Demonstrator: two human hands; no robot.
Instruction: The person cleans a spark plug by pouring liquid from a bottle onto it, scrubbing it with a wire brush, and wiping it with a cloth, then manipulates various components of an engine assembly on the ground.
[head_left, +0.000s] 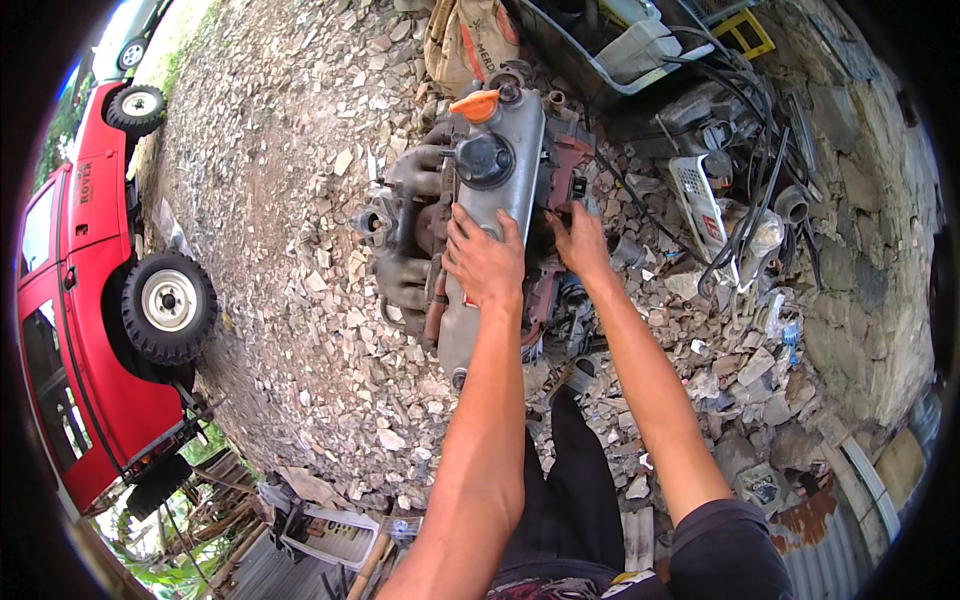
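A car engine stands on the stony ground before me. Flat on its grey metal valve cover rests my left hand, fingers spread, gripping nothing. My right hand reaches to the engine's right side, beside a reddish-brown metal part. Its thumb and index finger are bent together there; whether something small is between them is too dark to tell. Farther up the cover are a round black cap-like housing and an orange cap. Curved manifold pipes stick out on the left.
Beyond the engine are a woven sack and a dark bin of parts. Black hoses and a white plastic crate lie at right, by a stone wall. A red off-road vehicle stands at left.
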